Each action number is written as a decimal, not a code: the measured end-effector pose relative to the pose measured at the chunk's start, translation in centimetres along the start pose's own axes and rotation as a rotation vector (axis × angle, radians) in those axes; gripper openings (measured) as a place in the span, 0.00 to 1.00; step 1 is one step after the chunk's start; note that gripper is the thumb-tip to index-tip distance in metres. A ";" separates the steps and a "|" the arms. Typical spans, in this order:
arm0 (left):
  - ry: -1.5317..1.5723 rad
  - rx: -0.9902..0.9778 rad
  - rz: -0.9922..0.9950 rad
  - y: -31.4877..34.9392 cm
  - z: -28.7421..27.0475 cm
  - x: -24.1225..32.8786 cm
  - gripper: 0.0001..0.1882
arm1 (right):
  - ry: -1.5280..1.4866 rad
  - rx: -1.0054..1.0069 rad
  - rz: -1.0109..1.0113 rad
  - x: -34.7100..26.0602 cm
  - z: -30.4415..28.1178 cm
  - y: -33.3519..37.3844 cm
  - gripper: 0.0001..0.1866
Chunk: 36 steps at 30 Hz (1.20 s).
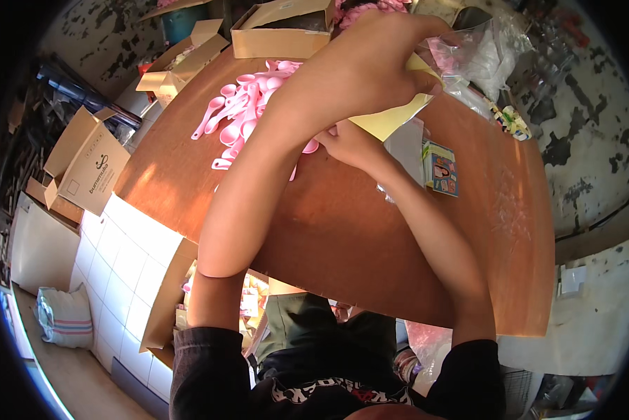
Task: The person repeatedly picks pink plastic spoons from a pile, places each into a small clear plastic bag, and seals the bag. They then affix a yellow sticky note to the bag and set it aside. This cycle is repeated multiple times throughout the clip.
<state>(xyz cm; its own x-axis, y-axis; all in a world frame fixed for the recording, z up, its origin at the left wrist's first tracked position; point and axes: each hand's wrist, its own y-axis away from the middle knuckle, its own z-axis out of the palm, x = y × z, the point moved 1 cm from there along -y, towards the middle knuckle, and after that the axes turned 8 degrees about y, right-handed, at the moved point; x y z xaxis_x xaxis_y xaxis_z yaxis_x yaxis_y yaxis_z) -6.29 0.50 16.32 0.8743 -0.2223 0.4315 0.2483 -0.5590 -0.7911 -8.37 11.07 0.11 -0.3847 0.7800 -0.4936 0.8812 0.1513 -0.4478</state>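
My left forearm crosses the table from the lower left. My left hand is at the far right, its thumb closed over the edge of a yellow sheet. Its other fingers reach a clear plastic bag and are partly hidden. Below it, my right hand is curled at the near edge of a pile of pink scoops. The fingers close on one pink scoop, mostly covered by my left forearm.
Cardboard boxes stand at the far edge, far left and left. Right of my hands lie a white stack and a colourful printed card packet. An open carton sits below the near table edge.
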 end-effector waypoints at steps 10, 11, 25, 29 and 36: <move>-0.048 0.013 0.056 0.0 0.5 0.1 0.26 | 0.087 0.164 -0.007 -0.2 3.2 -5.0 0.10; -0.031 -0.006 0.027 -0.2 0.5 0.2 0.26 | 0.075 0.158 -0.006 -0.1 2.7 -4.9 0.10; -0.031 -0.100 -0.094 0.2 3.7 -1.5 0.31 | -0.447 0.359 0.335 1.1 -18.2 6.1 0.36; 0.008 -0.184 -0.281 0.2 5.5 -1.8 0.30 | -0.568 0.546 0.215 -0.1 -24.8 8.2 0.33; 0.232 -0.294 -0.378 0.4 7.7 -2.2 0.29 | -0.800 0.553 0.127 -0.4 -24.7 8.7 0.32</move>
<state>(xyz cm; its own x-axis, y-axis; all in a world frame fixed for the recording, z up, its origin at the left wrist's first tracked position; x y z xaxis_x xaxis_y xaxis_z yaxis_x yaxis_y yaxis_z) -4.89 6.90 11.76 0.6228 -0.1140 0.7740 0.3716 -0.8275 -0.4209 6.27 27.05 14.82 -0.5485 0.0982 -0.8304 0.7544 -0.3701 -0.5421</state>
